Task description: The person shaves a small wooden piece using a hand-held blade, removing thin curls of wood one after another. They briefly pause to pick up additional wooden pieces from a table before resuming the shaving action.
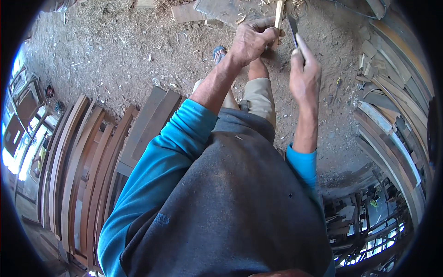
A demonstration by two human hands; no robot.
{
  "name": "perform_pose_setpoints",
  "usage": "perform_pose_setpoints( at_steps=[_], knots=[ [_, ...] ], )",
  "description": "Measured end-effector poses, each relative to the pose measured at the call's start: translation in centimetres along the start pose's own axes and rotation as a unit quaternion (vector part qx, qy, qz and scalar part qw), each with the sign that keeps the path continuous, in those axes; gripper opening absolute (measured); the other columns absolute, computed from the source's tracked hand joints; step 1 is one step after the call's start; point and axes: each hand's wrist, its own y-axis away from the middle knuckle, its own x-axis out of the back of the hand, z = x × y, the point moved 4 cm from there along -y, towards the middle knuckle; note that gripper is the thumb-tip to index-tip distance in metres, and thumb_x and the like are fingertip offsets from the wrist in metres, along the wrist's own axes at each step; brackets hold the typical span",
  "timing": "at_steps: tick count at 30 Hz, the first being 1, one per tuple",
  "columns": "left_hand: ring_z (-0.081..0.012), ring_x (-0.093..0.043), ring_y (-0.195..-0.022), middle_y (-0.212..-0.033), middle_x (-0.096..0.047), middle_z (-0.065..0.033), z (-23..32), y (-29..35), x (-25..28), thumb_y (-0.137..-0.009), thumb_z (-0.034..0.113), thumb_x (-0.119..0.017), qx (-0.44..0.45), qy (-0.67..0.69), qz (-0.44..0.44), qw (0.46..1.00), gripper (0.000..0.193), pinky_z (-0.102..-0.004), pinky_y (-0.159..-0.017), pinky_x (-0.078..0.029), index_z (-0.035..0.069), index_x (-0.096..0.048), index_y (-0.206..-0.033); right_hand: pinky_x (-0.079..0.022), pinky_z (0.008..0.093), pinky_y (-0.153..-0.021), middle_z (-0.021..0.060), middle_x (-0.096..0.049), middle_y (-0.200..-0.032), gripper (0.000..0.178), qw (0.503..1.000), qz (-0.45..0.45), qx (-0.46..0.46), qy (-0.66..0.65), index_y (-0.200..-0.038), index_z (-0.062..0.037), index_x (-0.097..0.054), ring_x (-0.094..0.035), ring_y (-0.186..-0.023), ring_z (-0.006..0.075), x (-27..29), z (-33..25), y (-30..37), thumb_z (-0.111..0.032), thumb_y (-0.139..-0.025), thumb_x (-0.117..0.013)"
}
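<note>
Near the top of the view, my left hand (pixel 251 42) is closed around a thin pale strip of wood (pixel 279 14). The strip stands up past my thumb, and its lower part is partly hidden by my fingers. Just to the right, my right hand (pixel 305 76) grips a knife (pixel 293 28) with a dark flat blade, index finger stretched along it. Its handle is hidden in my palm. The blade lies close beside the strip; I cannot tell whether they touch. Curled wood shavings (pixel 263 8) lie around the strip's upper end.
Boards (pixel 217 9) lie on the dusty ground ahead. Stacked planks (pixel 78 157) and a dark panel (pixel 143 124) stand at left; more timber (pixel 392 138) is piled along the right. A small yellow-handled tool (pixel 338 82) lies on the ground at right. My sandalled foot (pixel 219 53) shows below my left forearm.
</note>
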Motion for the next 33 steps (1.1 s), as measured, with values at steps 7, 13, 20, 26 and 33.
perform_pose_setpoints(
  at_steps=[7,13,20,26,33],
  knots=[
    [-0.0097,-0.067,-0.089,-0.108,-0.075,-0.0052,-1.2,0.0,0.9,-0.103,0.020,-0.066,0.005,-0.049,-0.034,0.998,0.040,-0.0300,-0.085,-0.058,0.002,-0.066,-0.139,-0.052,0.0396,-0.076,0.0202,-0.068,-0.102,0.041,0.992,0.038,0.119,-0.017,-0.143,-0.0023,-0.061,-0.062,-0.088,0.0275,-2.8,2.1,3.0,-0.014,-0.104,-0.051],
    [-0.0087,-0.065,-0.086,-0.102,-0.074,-0.0038,-1.1,-0.1,1.0,-0.106,0.023,-0.064,0.009,-0.009,-0.066,0.998,0.040,-0.0281,-0.082,-0.056,0.002,-0.066,-0.139,-0.058,0.0455,-0.088,0.0278,-0.072,-0.117,0.042,0.996,0.018,0.092,-0.005,-0.140,-0.0002,-0.063,-0.073,-0.107,0.0400,-3.1,0.7,1.6,-0.016,-0.103,-0.051],
    [-0.0075,-0.066,-0.083,-0.099,-0.076,-0.0038,-1.6,-0.4,0.9,-0.107,0.020,-0.057,-0.061,0.000,-0.041,0.997,0.037,-0.0268,-0.074,-0.056,0.005,-0.066,-0.139,-0.058,0.0456,-0.086,0.0293,-0.072,-0.111,0.044,0.997,-0.001,0.044,0.061,-0.137,0.0021,-0.063,-0.074,-0.101,0.0382,-2.4,-2.7,-2.5,-0.021,-0.103,-0.050],
    [-0.0090,-0.067,-0.085,-0.099,-0.077,-0.0036,-1.5,0.2,1.0,-0.107,0.021,-0.057,-0.043,-0.023,-0.035,0.998,0.039,-0.0274,-0.078,-0.057,0.007,-0.064,-0.143,-0.052,0.0429,-0.070,0.0244,-0.069,-0.086,0.043,0.988,0.048,0.135,0.063,-0.144,-0.0062,-0.062,-0.064,-0.069,0.0303,-0.9,-1.1,-0.4,-0.019,-0.103,-0.054],
    [-0.0112,-0.067,-0.093,-0.106,-0.075,-0.0087,-1.7,-0.4,1.0,-0.105,0.019,-0.062,-0.075,-0.136,-0.009,0.988,0.037,-0.0302,-0.085,-0.057,0.005,-0.067,-0.138,-0.055,0.0417,-0.076,0.0280,-0.072,-0.103,0.042,0.985,0.050,0.146,0.076,-0.143,-0.0060,-0.063,-0.074,-0.085,0.0329,-2.0,0.0,1.4,-0.013,-0.102,-0.055]
  ],
)
